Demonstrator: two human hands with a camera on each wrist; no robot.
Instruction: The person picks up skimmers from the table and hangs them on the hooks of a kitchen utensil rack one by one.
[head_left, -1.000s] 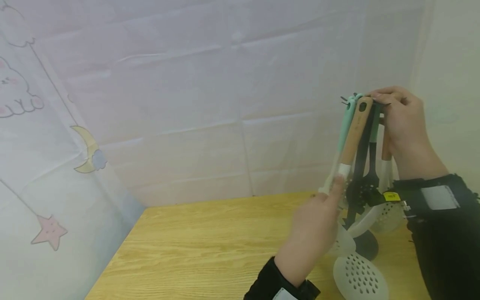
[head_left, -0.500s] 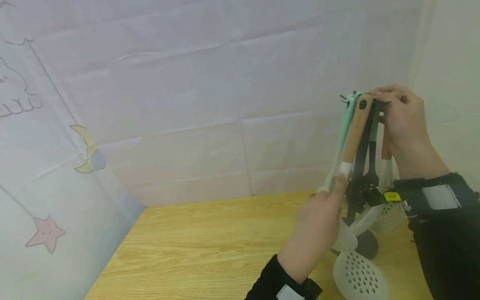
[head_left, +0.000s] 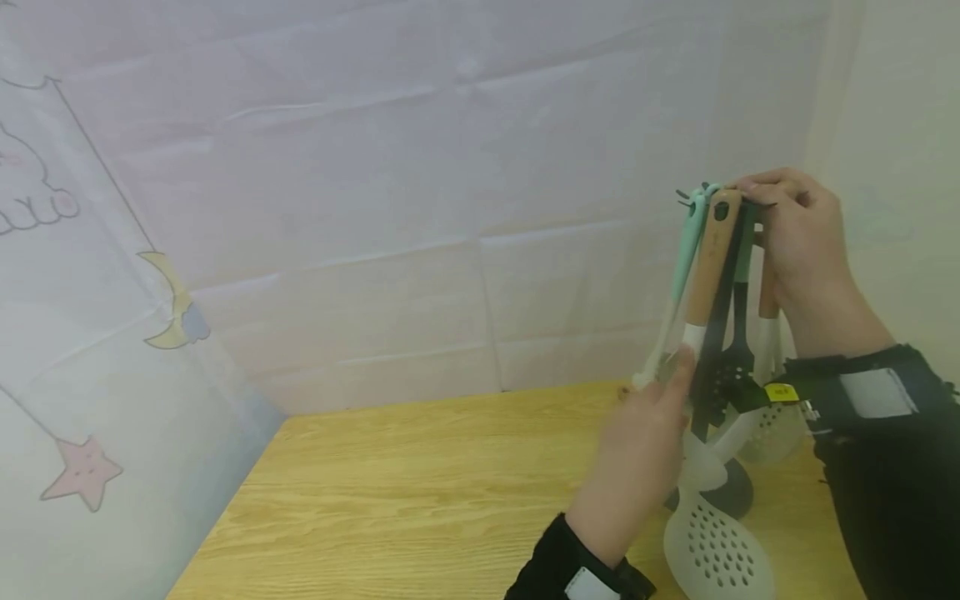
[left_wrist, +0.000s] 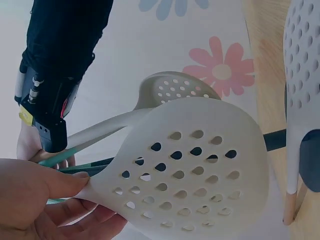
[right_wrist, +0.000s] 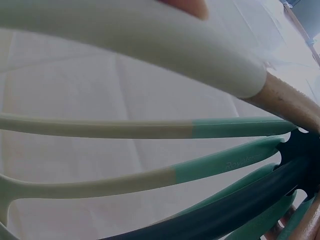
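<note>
So my right hand (head_left: 798, 242) is up top, fingers curled round the top of the utensil rack (head_left: 723, 200) where all the handles hang. My left hand (head_left: 637, 458) pinches the neck of the wooden-handled slotted turner (head_left: 708, 258), right where the wood meets the white part, thumb on one side and fingers behind. Its white perforated head (head_left: 712, 550) hangs low, just over the wooden counter (head_left: 420, 492), close to the rack's dark base (head_left: 731, 492). Mint-handled tools (head_left: 686, 250) and a black slotted spatula (head_left: 738, 358) hang right beside it, and another white skimmer (head_left: 772, 433) sits under my right wrist
</note>
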